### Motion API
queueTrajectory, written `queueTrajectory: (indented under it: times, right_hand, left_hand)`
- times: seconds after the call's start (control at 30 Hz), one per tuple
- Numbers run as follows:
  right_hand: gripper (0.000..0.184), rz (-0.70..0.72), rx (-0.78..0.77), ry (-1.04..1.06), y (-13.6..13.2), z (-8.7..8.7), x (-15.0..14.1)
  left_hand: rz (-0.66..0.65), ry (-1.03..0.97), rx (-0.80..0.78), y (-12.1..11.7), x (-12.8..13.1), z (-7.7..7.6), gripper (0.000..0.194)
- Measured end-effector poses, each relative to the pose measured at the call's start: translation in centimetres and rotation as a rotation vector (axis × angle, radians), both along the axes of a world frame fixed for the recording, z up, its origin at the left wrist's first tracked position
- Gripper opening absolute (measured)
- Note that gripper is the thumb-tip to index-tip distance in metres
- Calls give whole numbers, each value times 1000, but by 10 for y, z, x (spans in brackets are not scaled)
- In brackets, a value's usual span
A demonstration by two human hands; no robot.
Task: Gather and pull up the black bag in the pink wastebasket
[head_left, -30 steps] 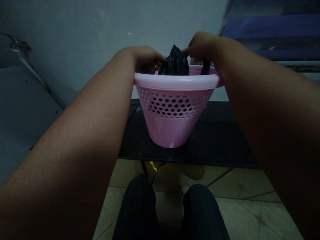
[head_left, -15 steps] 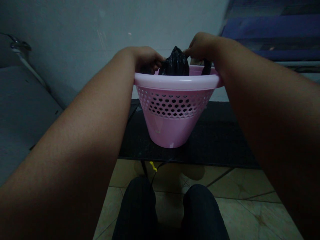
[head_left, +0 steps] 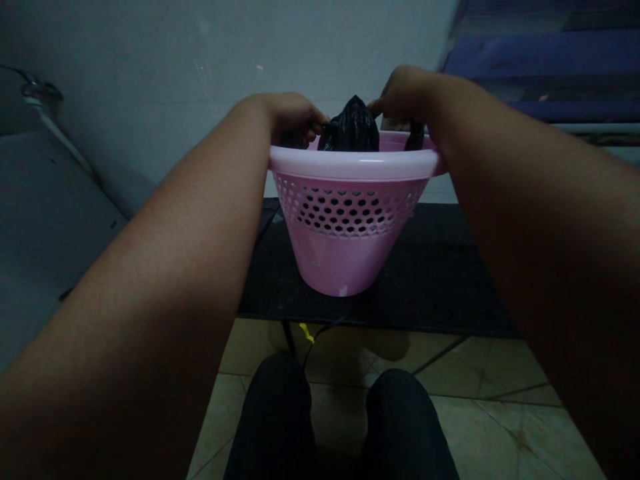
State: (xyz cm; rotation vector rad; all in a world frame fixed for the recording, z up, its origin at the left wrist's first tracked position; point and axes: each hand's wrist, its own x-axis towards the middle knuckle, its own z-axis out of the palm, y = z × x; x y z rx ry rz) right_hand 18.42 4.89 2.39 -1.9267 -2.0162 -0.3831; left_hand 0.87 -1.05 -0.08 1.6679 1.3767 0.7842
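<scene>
Basket (head_left: 350,227): pink plastic, smooth, slight sheen; upper wall perforated, lower wall solid.
Bag (head_left: 350,127): black plastic film, crinkled, glossy.
Counter (head_left: 440,280): black top, matt, finely textured.
Floor (head_left: 480,380): beige tile, polished, veined.
Wall (head_left: 175,80): painted, matt, scuffed.
Trousers (head_left: 400,427): dark cloth, matt.

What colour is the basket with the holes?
Pink; the basket shows best in the head view.

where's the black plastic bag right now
In the head view the black plastic bag pokes up above the far rim of the pink basket, top centre, pinched between the left hand and right hand.
</scene>
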Motion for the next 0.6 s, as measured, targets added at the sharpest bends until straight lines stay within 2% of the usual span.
queueTrajectory:
  times: [0.27, 0.6]
  right_hand:
    - [42, -34, -17, 32, 1, 0, 1]
    - [44, -24, -31, 27, 1, -1, 1]
  left_hand:
    - [22, 24, 30, 3, -3, 1, 29]
    - [62, 30, 61, 4, -2, -1, 34]
